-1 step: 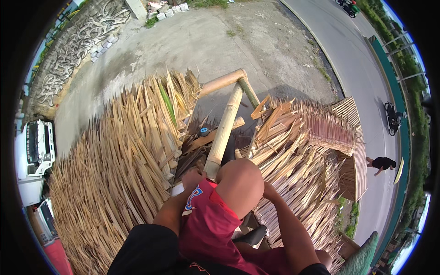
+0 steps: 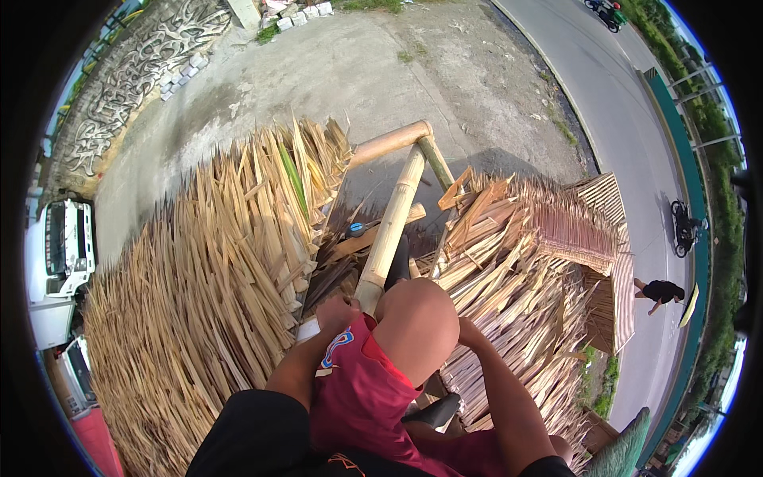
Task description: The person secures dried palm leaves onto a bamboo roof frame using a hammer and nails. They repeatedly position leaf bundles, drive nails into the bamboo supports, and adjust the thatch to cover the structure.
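My left hand is curled beside the lower end of a bamboo pole, close to my raised knee. What its fingers hold, if anything, I cannot make out. A white strip shows beside that wrist. My right hand reaches behind the other side of the knee, its fingers hidden. Dry leaf thatch slopes away on my left, and more thatch lies on my right. Between them the pole rises to a joint with a crosswise bamboo pole.
A small blue-topped object rests among wood pieces left of the pole. Concrete ground lies well below. On the left stands a white truck. A road on the right carries a motorcycle and a walking person.
The whole view has shifted very slightly. My hands keep nearly the same places at the knee and pole.
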A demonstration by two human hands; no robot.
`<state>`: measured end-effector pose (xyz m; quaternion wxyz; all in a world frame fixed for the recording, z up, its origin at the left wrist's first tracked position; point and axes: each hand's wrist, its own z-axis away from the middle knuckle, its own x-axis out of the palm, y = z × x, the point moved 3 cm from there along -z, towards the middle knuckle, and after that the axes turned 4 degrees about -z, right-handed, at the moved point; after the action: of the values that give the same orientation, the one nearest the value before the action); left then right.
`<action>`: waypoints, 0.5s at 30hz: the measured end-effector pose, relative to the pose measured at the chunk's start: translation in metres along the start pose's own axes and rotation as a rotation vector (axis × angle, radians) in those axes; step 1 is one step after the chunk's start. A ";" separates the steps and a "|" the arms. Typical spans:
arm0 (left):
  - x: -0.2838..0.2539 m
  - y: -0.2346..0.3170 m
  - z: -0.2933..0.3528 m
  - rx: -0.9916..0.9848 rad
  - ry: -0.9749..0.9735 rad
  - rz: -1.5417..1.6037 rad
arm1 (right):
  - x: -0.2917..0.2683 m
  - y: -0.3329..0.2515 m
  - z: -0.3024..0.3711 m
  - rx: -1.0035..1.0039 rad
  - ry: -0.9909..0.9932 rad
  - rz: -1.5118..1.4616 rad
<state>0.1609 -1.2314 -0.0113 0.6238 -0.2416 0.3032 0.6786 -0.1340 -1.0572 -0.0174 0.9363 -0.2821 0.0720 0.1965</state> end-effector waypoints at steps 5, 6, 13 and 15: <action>0.026 -0.024 0.001 0.007 0.017 0.023 | -0.038 -0.024 -0.053 -0.038 -0.034 0.099; 0.030 -0.030 -0.001 0.010 0.012 0.009 | -0.041 -0.038 -0.068 -0.095 -0.042 0.116; 0.025 -0.076 -0.007 0.038 -0.040 0.015 | -0.052 -0.206 -0.158 -0.211 0.071 0.390; 0.025 -0.084 -0.008 0.066 -0.179 0.042 | -0.041 -0.251 -0.173 -0.236 0.034 0.507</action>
<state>0.2409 -1.2170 -0.0436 0.6418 -0.1530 0.2737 0.6999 -0.0734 -1.3589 -0.0257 0.8167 -0.3652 0.1325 0.4267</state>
